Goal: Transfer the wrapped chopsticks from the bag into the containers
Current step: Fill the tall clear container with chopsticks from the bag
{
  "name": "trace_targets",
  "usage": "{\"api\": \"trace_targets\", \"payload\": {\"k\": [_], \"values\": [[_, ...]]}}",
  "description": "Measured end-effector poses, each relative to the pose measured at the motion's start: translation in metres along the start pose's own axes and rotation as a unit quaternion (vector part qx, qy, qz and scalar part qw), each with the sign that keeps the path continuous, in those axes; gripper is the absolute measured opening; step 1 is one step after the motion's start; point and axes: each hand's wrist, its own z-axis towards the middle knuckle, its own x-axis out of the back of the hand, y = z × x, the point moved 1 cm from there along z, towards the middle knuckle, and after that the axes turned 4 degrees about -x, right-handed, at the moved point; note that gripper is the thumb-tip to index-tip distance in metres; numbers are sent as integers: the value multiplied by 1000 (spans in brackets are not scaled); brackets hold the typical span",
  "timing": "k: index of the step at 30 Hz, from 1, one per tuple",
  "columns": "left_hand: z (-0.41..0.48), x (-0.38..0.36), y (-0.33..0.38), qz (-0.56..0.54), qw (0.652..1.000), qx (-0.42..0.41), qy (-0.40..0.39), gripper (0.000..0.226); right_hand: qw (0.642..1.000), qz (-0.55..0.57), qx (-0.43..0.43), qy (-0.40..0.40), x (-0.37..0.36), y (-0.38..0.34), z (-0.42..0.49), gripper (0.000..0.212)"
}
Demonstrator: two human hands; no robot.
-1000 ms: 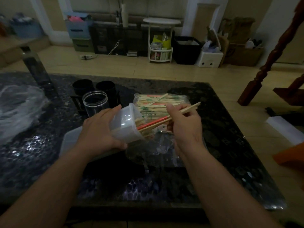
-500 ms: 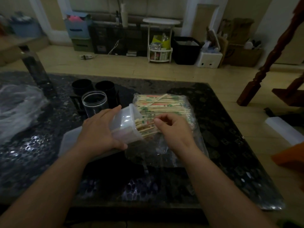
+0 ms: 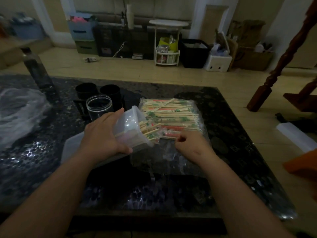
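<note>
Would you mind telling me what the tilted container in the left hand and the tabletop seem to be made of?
The tilted container looks like translucent milky plastic: chopsticks show dimly through its wall. The tabletop seems polished dark stone or a glossy imitation: speckled pattern, bright reflections.

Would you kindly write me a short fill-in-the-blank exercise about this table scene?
The left hand grips a tilted white ____, with chopsticks poking from its mouth.
The clear jar stands ____.
Behind the jar stand ____ black cups.
The bag lies on the dark ____.
Missing words: container; upright; two; table.
</note>
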Motion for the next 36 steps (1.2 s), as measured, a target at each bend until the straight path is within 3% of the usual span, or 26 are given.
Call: {"api": "trace_targets", "payload": {"k": [4, 7, 12, 15, 18, 20, 27, 36], "values": [[1, 0, 1, 8, 1000, 2, -4, 128, 981, -143, -53, -122, -26, 16, 10, 26], [2, 1, 0, 8, 1000, 7, -4, 128, 968, -181, -77, -156, -46, 22, 10, 42], [5, 5, -1, -10, 1000, 13, 4, 127, 993, -87, -15, -81, -71, 19, 3, 34], [5, 5, -2, -15, 1000, 9, 6, 126, 999, 11, -4, -40, -82, 16, 9, 57], [5, 6, -4, -24, 1000, 9, 0, 128, 998, -57, 2, 22, -85, 16, 18, 67], [5, 8, -4, -33, 999, 14, -4, 130, 992, -119, 26, 22, -84, 17, 23, 74], [4, 11, -4, -87, 995, 41, 8, 128, 987, -157, 32, -21, -71, 6, 55, 32], [8, 9, -7, -93, 995, 43, 10, 129, 979, -197, -36, -44, -73, 6, 80, 33]]}}
